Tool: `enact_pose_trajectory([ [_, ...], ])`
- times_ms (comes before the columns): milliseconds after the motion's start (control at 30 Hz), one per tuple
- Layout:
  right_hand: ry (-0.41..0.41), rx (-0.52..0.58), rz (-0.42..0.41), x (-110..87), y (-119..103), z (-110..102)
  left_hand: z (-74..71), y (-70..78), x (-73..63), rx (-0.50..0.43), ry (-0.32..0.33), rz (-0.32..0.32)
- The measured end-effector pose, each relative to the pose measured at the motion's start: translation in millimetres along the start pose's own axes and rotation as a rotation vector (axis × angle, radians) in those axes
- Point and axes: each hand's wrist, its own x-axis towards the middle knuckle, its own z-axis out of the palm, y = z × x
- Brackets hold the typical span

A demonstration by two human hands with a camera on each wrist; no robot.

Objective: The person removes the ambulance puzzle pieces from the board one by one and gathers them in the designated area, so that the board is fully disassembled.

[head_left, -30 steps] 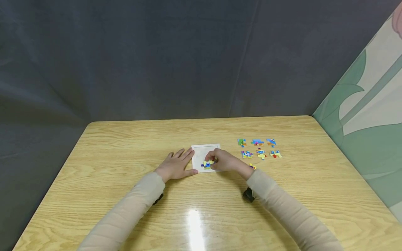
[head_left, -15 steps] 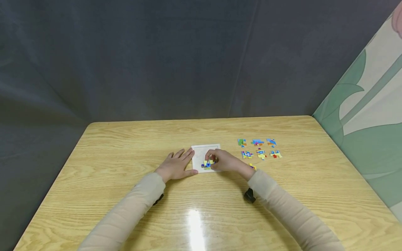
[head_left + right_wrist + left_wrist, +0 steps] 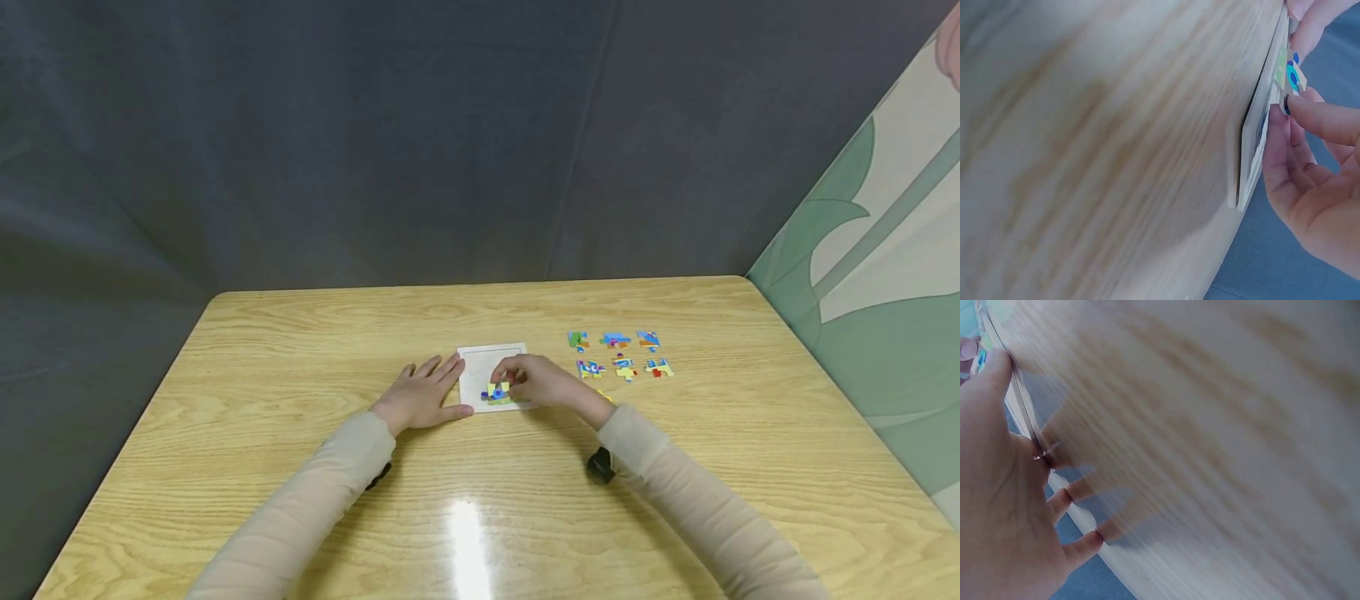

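A puzzle piece [image 3: 498,393] in yellow and green with a blue round shape lies low over the white puzzle tray [image 3: 480,363]. My right hand [image 3: 542,382] pinches its right side between thumb and fingers. In the right wrist view the thumb overlaps the edge of the puzzle piece [image 3: 1293,76], which looks slightly tilted against the tray. My left hand [image 3: 422,395] rests with spread, straight fingers along the tray's left edge, its thumb at the near left corner. The left wrist view shows those fingertips [image 3: 1090,544] down on the tabletop.
Several loose puzzle pieces [image 3: 590,368] lie in two rows on the wooden table [image 3: 315,350], right of the tray. One yellow piece [image 3: 604,397] is partly hidden behind my right wrist. A dark curtain [image 3: 390,150] hangs behind the table.
My right hand has shifted a little to the right, and the puzzle piece at its fingertips has slid slightly right with it. The left hand stays in place.
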Motion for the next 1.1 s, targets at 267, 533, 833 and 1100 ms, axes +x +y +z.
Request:
enact_pose_trajectory([
  [267,0.02,0.044,0.031,-0.2,0.1,-6.1,0.1,-0.9,2.0,0.006,-0.002,-0.006],
  [533,0.033,0.081,0.046,-3.9,3.5,-17.4,-0.6,-0.8,0.9,0.001,-0.006,-0.012],
  [833,-0.029,0.124,-0.006,-17.6,9.0,-32.2,-0.9,-0.4,-1.2,-0.007,-0.011,-0.002],
  [1100,-0.016,0.133,0.064,-28.0,15.0,-41.8,-1.3,-1.0,-2.2,-0.008,-0.004,0.01],
])
